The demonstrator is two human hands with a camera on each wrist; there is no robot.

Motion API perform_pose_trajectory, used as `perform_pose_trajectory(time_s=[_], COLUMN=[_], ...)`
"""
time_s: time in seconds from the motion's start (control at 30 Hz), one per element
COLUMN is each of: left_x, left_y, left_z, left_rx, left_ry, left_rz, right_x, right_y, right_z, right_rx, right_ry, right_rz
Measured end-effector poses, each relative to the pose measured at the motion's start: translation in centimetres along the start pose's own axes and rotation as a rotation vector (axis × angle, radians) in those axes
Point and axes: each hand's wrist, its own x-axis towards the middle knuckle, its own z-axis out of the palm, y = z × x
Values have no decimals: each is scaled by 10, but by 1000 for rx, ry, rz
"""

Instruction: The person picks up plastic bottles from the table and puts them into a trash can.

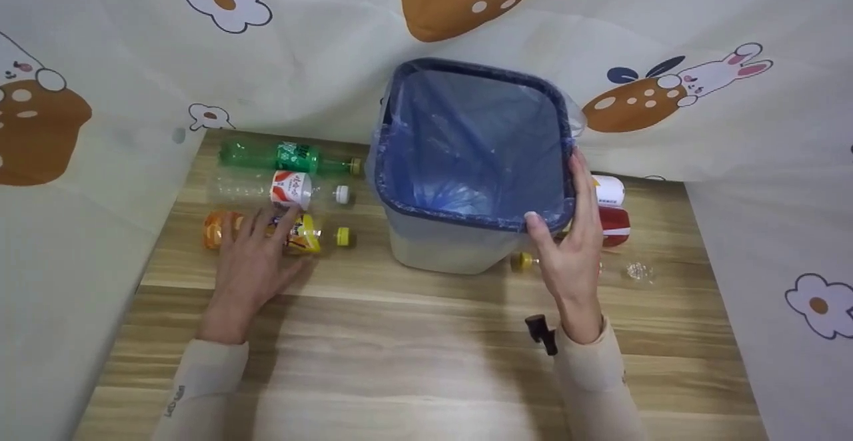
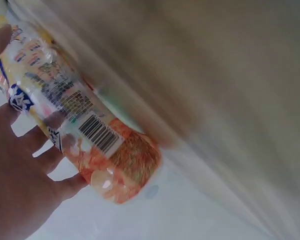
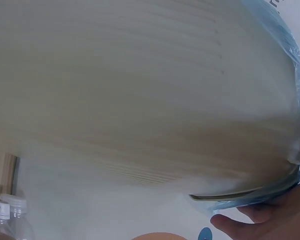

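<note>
My left hand (image 1: pixel 250 254) lies over an orange-and-yellow labelled drink bottle (image 1: pixel 305 233) with a yellow cap. In the left wrist view, the fingers reach behind this bottle (image 2: pixel 72 105) and the thumb overlaps its front. Directly behind it are a clear bottle (image 1: pixel 291 188) with a red-and-white label and a green bottle (image 1: pixel 297 156), both lying on their sides. At centre stands a pale trash bin (image 1: pixel 440 244) with a dark blue rim, lined with a translucent blue bag (image 1: pixel 490 148). My right hand (image 1: pixel 574 251) grips its right front corner, thumb on the rim and fingers along the side.
Right of the bin lie a white container (image 1: pixel 609 190), a red-labelled bottle (image 1: pixel 614 226) and a clear bottle (image 1: pixel 640 271), partly hidden by the right hand. Printed cloth (image 1: pixel 320 48) encloses the wooden table (image 1: pixel 400 348) at the back and sides.
</note>
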Motion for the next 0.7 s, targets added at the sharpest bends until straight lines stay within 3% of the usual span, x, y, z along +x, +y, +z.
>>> perform_pose_trajectory(time_s=[0.23, 0.5, 0.7], left_x=[4, 7, 12], left_y=[0, -5, -10], left_z=[-1, -1, -2], left_rx=[15, -33, -23], left_ry=[2, -105, -136], left_rz=[11, -18, -8], right_x=[-1, -1, 1], right_y=[27, 28, 30], right_z=[-4, -2, -3], right_rx=[-57, -36, -54], right_ry=[-20, -3, -13], right_rz=[-16, -9, -29])
